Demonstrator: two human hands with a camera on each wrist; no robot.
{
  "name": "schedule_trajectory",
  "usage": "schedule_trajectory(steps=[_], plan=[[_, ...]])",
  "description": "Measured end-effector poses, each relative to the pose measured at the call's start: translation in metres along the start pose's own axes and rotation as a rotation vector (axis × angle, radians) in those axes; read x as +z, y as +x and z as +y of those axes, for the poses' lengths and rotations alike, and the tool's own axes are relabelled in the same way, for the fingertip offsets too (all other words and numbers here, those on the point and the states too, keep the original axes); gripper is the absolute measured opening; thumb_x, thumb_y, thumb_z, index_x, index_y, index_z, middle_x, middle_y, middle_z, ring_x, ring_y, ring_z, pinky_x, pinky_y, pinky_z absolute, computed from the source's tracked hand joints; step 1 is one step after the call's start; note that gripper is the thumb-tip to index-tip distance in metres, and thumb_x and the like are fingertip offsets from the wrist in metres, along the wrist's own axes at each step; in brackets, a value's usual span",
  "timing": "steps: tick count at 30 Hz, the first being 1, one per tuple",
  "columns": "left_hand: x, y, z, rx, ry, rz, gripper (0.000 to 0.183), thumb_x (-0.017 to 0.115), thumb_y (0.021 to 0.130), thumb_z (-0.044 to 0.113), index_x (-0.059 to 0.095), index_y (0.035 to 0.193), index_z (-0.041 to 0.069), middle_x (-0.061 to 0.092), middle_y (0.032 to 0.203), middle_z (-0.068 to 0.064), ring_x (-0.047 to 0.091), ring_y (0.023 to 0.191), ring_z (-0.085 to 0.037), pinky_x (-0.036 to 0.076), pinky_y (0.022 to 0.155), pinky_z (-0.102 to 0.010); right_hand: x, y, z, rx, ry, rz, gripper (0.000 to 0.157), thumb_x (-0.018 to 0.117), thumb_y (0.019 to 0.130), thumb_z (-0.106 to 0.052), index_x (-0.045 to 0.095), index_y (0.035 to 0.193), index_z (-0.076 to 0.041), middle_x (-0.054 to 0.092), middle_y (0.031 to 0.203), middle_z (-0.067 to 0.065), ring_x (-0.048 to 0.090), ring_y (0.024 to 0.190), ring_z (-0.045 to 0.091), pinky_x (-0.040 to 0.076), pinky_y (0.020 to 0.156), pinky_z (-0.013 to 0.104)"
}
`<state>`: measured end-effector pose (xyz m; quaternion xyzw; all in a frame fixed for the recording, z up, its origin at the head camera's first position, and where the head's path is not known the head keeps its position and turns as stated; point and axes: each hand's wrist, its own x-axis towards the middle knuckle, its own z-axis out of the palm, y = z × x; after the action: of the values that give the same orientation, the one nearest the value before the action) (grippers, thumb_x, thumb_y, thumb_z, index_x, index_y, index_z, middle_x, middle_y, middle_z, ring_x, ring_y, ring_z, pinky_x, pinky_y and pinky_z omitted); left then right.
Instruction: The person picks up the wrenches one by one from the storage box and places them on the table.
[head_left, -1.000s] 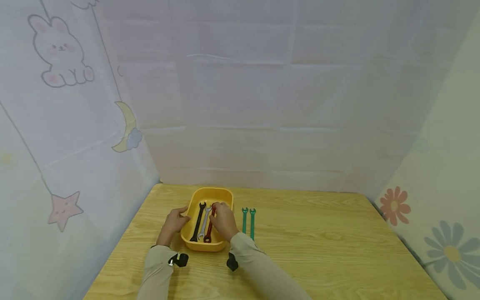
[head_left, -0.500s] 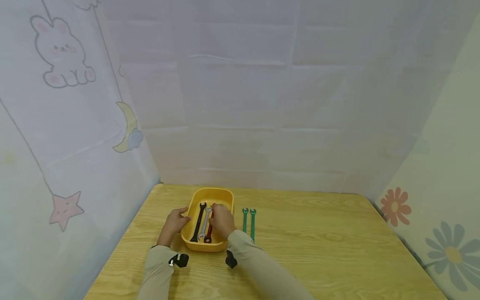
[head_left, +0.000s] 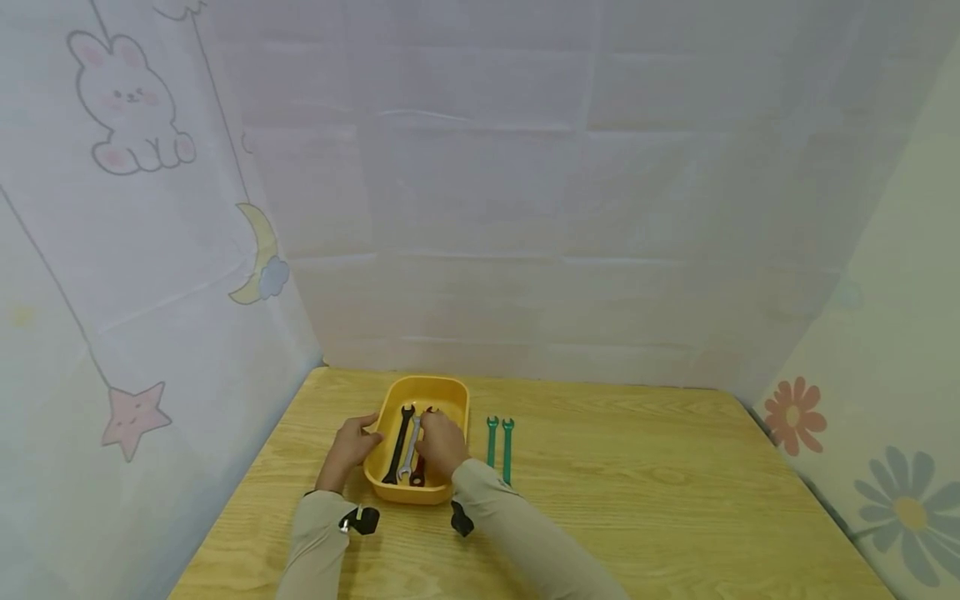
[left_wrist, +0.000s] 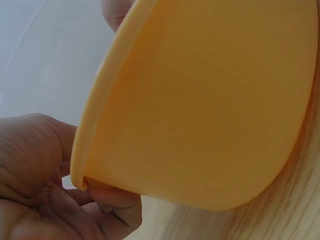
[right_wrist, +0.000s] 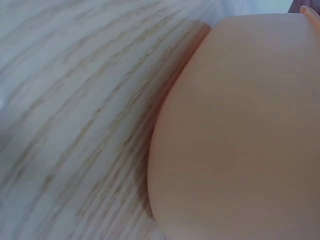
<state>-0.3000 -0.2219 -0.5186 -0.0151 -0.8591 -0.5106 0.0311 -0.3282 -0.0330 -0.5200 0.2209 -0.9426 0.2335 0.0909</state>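
Note:
In the head view a yellow tray (head_left: 418, 495) stands on the table. My left hand (head_left: 351, 448) grips its left rim; in the left wrist view the curled fingers (left_wrist: 117, 212) lie under the rim. Inside lie a black wrench (head_left: 399, 442), a silver wrench (head_left: 408, 454) and a red wrench (head_left: 417, 472), side by side. My right hand (head_left: 444, 446) reaches over the tray's right side with curled fingers around the red wrench's middle, close to the silver wrench. The fingertips are hidden behind the hand. The right wrist view shows mainly the tray's outer wall (right_wrist: 235, 130).
Right of the tray, two green wrenches (head_left: 507, 450) lie parallel on the wooden table (head_left: 637, 483). The right sleeve covers the table near their lower ends. A light printed cloth (head_left: 480, 208) hangs behind the table and along both sides.
My right hand has shifted slightly left and nearer, now partly covering the silver wrench's upper end. The left hand and the tray stay in place; the head view has drifted a little.

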Motion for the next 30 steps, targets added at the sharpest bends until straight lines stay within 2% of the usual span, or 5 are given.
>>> schedule_trajectory(steps=[7, 12, 16, 24, 30], plan=[[0.002, 0.000, 0.004, -0.063, 0.018, 0.011, 0.049, 0.058, 0.094, -0.001, 0.047, 0.140, -0.014, 0.068, 0.101, -0.031, 0.069, 0.078, -0.033, 0.057, 0.064, -0.041, 0.010, -0.001, -0.001, 0.002, -0.054, -0.009, 0.026, 0.079, 0.082, -0.009, 0.057, 0.070, -0.011, 0.046, 0.062, -0.001, 0.038, 0.049, 0.009, 0.030, 0.045, 0.024], [0.001, -0.003, 0.005, -0.029, 0.000, 0.007, 0.049, 0.058, 0.094, 0.000, 0.046, 0.140, -0.014, 0.069, 0.090, -0.026, 0.068, 0.071, -0.028, 0.057, 0.059, -0.038, 0.013, 0.001, -0.003, 0.028, -0.087, -0.015, 0.025, 0.081, 0.082, -0.012, 0.058, 0.071, -0.011, 0.046, 0.059, -0.002, 0.041, 0.048, 0.009, 0.032, 0.045, 0.024], [0.001, -0.001, 0.005, -0.061, -0.006, 0.017, 0.050, 0.058, 0.095, 0.001, 0.046, 0.142, -0.011, 0.069, 0.091, -0.027, 0.068, 0.073, -0.031, 0.057, 0.061, -0.039, 0.011, 0.000, -0.006, 0.029, -0.099, -0.008, 0.030, 0.082, 0.082, -0.012, 0.055, 0.067, -0.011, 0.038, 0.055, -0.004, 0.036, 0.045, 0.007, 0.029, 0.044, 0.023], [0.003, -0.001, 0.006, -0.076, 0.021, 0.014, 0.049, 0.057, 0.096, 0.000, 0.046, 0.142, -0.012, 0.068, 0.092, -0.029, 0.069, 0.076, -0.037, 0.057, 0.061, -0.041, 0.013, -0.001, -0.006, 0.063, -0.118, -0.036, 0.051, 0.077, 0.084, -0.007, 0.035, 0.056, -0.017, 0.023, 0.051, -0.005, 0.026, 0.044, 0.008, 0.023, 0.043, 0.024], [0.002, 0.000, 0.006, -0.089, 0.012, 0.014, 0.051, 0.057, 0.096, 0.000, 0.045, 0.144, -0.011, 0.068, 0.096, -0.030, 0.069, 0.078, -0.037, 0.058, 0.063, -0.042, 0.018, 0.002, -0.003, 0.082, -0.172, -0.033, 0.050, 0.075, 0.084, -0.005, 0.037, 0.052, -0.015, 0.032, 0.051, -0.002, 0.028, 0.047, 0.009, 0.026, 0.044, 0.025]])
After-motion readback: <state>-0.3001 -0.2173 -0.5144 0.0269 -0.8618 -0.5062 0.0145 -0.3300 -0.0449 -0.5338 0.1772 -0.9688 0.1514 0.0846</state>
